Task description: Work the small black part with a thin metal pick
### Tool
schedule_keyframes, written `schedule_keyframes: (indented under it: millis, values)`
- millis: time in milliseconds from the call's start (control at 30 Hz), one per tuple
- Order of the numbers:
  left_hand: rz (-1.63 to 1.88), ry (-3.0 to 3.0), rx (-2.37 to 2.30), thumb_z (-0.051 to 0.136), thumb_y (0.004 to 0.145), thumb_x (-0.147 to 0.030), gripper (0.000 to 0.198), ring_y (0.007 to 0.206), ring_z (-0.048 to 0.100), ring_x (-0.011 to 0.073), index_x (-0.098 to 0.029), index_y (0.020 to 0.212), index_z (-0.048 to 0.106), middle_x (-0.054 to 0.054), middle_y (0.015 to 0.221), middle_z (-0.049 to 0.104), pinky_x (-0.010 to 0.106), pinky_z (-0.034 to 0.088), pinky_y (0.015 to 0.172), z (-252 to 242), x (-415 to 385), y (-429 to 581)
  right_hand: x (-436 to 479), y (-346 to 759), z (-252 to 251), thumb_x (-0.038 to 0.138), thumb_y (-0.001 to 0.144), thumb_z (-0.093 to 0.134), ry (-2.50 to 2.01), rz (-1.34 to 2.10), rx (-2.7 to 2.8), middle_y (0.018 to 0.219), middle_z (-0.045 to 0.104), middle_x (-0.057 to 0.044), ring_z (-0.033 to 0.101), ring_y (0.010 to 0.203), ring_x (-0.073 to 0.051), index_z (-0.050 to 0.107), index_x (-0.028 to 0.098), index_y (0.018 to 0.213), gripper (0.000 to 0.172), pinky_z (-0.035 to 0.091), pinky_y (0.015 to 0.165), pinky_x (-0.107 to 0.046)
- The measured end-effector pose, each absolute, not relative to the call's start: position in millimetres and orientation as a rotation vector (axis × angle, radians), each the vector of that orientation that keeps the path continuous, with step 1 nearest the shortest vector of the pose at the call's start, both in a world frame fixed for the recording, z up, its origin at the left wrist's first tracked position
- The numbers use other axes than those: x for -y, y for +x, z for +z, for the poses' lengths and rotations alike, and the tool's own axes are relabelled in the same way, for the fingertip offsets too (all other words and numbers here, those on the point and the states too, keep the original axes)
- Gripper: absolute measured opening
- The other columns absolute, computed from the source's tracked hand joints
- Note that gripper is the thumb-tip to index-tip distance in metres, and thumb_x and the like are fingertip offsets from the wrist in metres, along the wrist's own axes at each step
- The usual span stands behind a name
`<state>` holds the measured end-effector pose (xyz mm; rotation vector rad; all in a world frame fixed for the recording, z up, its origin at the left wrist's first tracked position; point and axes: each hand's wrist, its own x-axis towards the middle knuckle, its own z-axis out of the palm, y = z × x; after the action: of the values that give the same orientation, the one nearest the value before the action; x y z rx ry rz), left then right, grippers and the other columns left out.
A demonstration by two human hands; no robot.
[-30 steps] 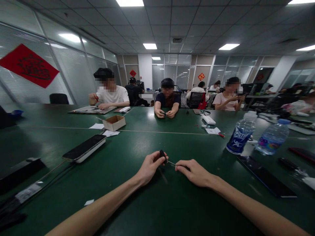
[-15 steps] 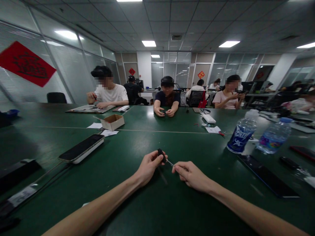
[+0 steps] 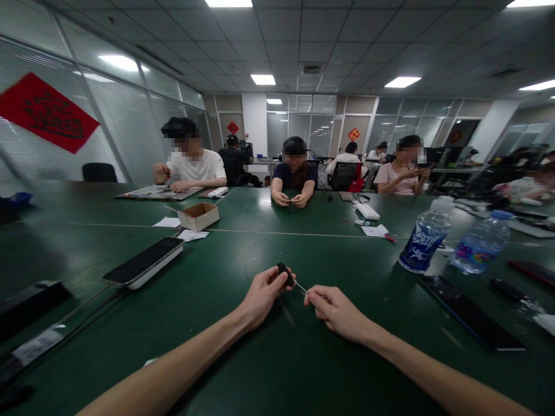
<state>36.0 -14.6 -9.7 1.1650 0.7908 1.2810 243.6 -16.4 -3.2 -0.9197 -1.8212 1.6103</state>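
Left hand (image 3: 263, 299) has a small black part (image 3: 284, 274) pinched up in its fingers (image 3: 277, 278), which are closed snugly around it. The part sits out in front of the person, above the green counter (image 3: 329, 370), with the two hands close together near the middle of the view. Right hand (image 3: 339, 315) is just beside it, thumb and fingertips (image 3: 313, 298) closed on a thin metal pin (image 3: 300, 287), or what looks like one, since it's tiny and hard to make out from up here. The pin's long axis runs nearly sideways, tilted a bit up toward the left, with its far end pointing at the black part and right up against it.

Two water bottles (image 3: 425, 242) (image 3: 481, 244) stand off to the right, with a dark phone (image 3: 470, 312) lying flat nearby. On the left there's a black-topped white device (image 3: 143, 263). Further across the counter are a small cardboard box (image 3: 198, 216) and some paper slips (image 3: 167, 238). A co-worker in a dark top (image 3: 295, 176) has both hands together at the counter edge, another in a white T-shirt (image 3: 195, 166) leans over a flat mat (image 3: 158, 192), and one in a pink top (image 3: 399, 178) holds both hands up near their chest.
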Motion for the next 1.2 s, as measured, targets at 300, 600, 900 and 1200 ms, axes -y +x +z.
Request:
schedule_keyframes:
  millis: [300,600,900,1200]
  values:
    - [1.214,1.229,-0.876,0.058,0.083,-0.043,0.035,0.084,0.058,0.0175,-0.012,0.099,0.061,0.010,0.095,0.062,0.028,0.045,0.075,-12,15,37,1,249,-20,0.053,0.090,0.043,-0.894,1.313,1.102,0.062,0.035,0.007,0.027,0.037,-0.005,0.047,0.023,0.096,0.030,0.024,0.029,-0.014]
    - [1.231,1.106,-0.850,0.062,0.079,-0.042,0.036,0.079,0.057,0.0150,-0.011,0.097,0.060,0.009,0.090,0.061,0.025,0.044,0.070,-12,14,33,-2,335,9,0.043,0.079,0.065,-1.005,0.884,1.055,0.063,0.047,0.007,0.038,0.037,-0.006,0.038,0.023,0.085,0.034,0.029,0.029,-0.016]
    - [1.236,1.126,-0.859,0.063,0.077,-0.042,0.035,0.076,0.057,0.0140,-0.012,0.095,0.061,0.008,0.087,0.061,0.023,0.044,0.068,-17,13,34,25,416,-2,0.043,0.081,0.059,-1.317,0.670,1.187,0.079,0.064,-0.005,0.055,0.047,-0.014,0.036,0.021,0.090,0.033,0.038,0.034,-0.020]
    - [1.230,1.091,-0.814,0.063,0.077,-0.037,0.030,0.073,0.058,0.0148,-0.012,0.094,0.059,0.008,0.086,0.060,0.024,0.045,0.065,-15,19,36,-9,391,5,0.024,0.079,0.050,-1.775,0.221,1.634,0.103,0.062,-0.010,0.062,0.083,-0.020,0.046,0.018,0.090,0.014,0.045,0.071,-0.029]
